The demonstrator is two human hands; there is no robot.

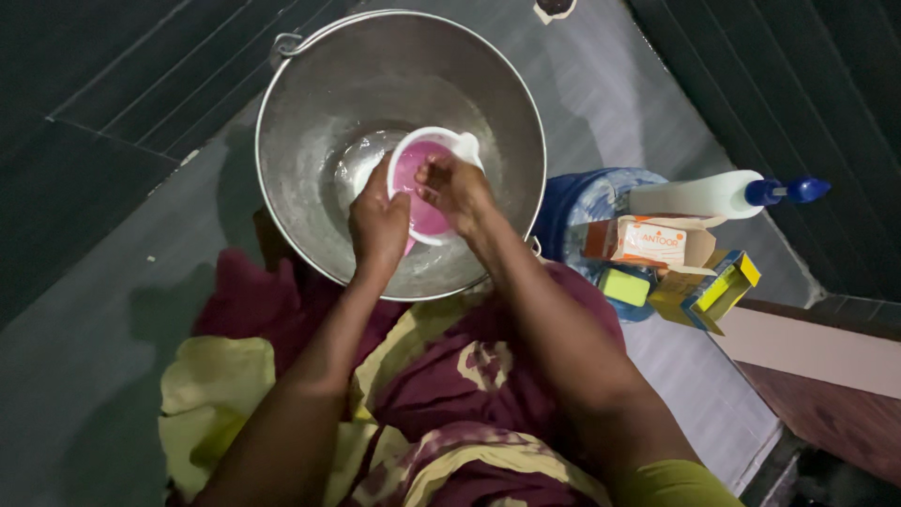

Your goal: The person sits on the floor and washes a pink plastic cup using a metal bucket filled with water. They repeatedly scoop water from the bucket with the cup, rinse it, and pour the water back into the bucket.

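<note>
A white plastic mug [462, 145] with a pink inside sits tilted in a large steel basin [300, 103] that holds a little water. My left hand [377, 222] grips the mug's near-left rim. My right hand [454, 188] reaches into the mug's mouth, fingers curled against the pink inner wall. Both forearms stretch down from my lap, which is covered in maroon and yellow cloth [450, 376].
A white spray bottle [699, 194] with a blue nozzle lies at the right. Beside it are an orange and white carton [649, 242], a yellow and blue box [723, 289], a yellow-green sponge [626, 286] and a blue patterned vessel [587, 202]. Grey floor surrounds the basin.
</note>
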